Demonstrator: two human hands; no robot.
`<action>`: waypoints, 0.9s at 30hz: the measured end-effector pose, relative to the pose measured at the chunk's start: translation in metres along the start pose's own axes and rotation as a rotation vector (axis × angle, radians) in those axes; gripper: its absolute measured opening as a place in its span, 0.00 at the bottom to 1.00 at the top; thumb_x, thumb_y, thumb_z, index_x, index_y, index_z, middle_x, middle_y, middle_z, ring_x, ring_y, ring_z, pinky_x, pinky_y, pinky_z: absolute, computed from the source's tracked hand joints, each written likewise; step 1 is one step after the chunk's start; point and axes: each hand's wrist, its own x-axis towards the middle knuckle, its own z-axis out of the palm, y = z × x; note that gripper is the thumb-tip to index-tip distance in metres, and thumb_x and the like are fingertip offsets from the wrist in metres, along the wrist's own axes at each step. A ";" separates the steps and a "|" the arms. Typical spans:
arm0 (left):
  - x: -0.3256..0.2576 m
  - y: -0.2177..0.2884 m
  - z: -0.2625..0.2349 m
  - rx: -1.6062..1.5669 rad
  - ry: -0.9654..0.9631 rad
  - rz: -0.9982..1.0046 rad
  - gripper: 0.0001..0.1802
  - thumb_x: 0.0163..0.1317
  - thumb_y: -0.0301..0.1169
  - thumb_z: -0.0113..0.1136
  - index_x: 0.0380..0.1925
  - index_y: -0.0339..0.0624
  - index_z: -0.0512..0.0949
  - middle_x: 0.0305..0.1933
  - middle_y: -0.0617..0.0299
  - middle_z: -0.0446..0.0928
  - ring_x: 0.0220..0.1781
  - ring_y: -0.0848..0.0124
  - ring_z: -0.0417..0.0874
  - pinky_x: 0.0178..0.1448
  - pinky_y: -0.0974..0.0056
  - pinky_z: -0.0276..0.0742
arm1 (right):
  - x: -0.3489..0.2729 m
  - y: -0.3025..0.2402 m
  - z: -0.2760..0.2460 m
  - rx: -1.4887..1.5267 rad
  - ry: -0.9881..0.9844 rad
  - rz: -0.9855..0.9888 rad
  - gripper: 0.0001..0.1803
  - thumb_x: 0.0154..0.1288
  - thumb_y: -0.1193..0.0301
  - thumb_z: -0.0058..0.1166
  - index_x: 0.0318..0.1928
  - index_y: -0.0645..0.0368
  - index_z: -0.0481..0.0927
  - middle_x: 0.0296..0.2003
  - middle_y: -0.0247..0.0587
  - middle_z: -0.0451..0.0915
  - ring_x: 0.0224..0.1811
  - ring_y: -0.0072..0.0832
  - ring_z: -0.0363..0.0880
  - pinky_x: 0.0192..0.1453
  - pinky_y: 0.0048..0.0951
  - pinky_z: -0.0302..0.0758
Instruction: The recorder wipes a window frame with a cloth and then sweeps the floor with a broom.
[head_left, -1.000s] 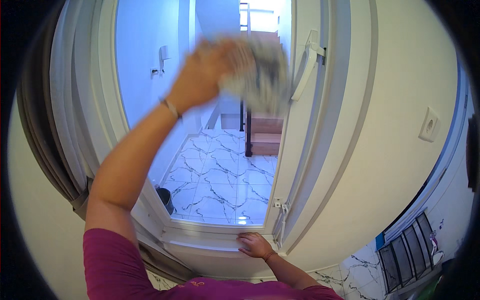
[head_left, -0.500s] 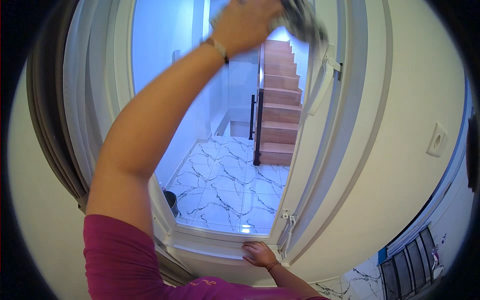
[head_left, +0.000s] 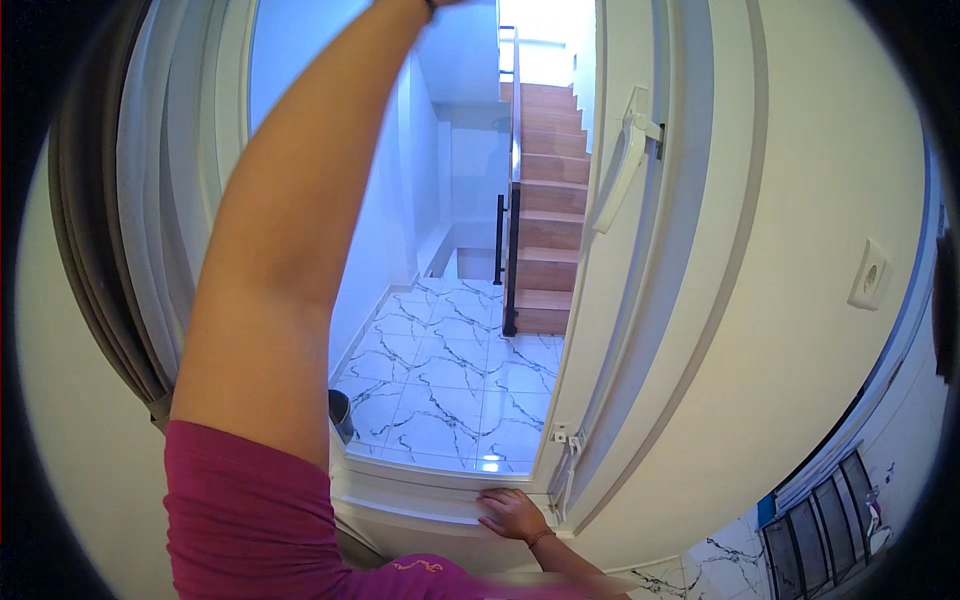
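My left arm reaches up across a white-framed window (head_left: 345,465). Only a sliver of my left hand (head_left: 448,2) shows at the top edge, so its fingers and anything in them are out of sight. Low down, my right hand (head_left: 514,515) rests on the white window sill (head_left: 410,500), fingers laid over it and holding nothing. A white window handle (head_left: 625,165) sits on the right side of the frame, pointing downward. Near my right hand is a metal hinge stay (head_left: 568,460) at the lower right corner.
Grey-brown curtains (head_left: 90,230) with a sheer white layer hang at the left. Through the glass are wooden stairs (head_left: 550,210), a marble-patterned floor (head_left: 430,370) and a dark bin (head_left: 340,412). A wall socket (head_left: 868,275) is on the right wall; a dark rack (head_left: 820,530) stands lower right.
My left hand, holding a grey-and-white cloth half a second ago, has moved up and left, almost out of view. My right hand stays on the sill.
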 end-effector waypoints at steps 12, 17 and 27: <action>-0.048 0.030 0.004 0.120 -0.180 -0.424 0.18 0.63 0.35 0.40 0.47 0.41 0.73 0.45 0.43 0.76 0.48 0.49 0.76 0.52 0.51 0.71 | 0.000 0.002 -0.002 -0.026 0.048 0.016 0.22 0.56 0.52 0.53 0.47 0.53 0.77 0.48 0.37 0.77 0.52 0.33 0.73 0.58 0.37 0.66; -0.063 0.128 0.015 -0.111 0.037 0.015 0.25 0.61 0.43 0.46 0.61 0.64 0.62 0.66 0.55 0.59 0.69 0.60 0.56 0.67 0.41 0.48 | -0.003 0.003 0.002 -0.032 0.046 0.005 0.22 0.55 0.53 0.55 0.45 0.53 0.77 0.47 0.36 0.77 0.52 0.32 0.73 0.58 0.36 0.66; -0.168 -0.054 -0.028 0.489 -0.092 -0.800 0.25 0.66 0.41 0.39 0.58 0.38 0.64 0.62 0.44 0.62 0.62 0.48 0.63 0.66 0.51 0.55 | 0.005 -0.004 0.000 -0.054 0.068 -0.036 0.17 0.56 0.59 0.54 0.45 0.52 0.77 0.48 0.36 0.77 0.50 0.31 0.75 0.55 0.37 0.68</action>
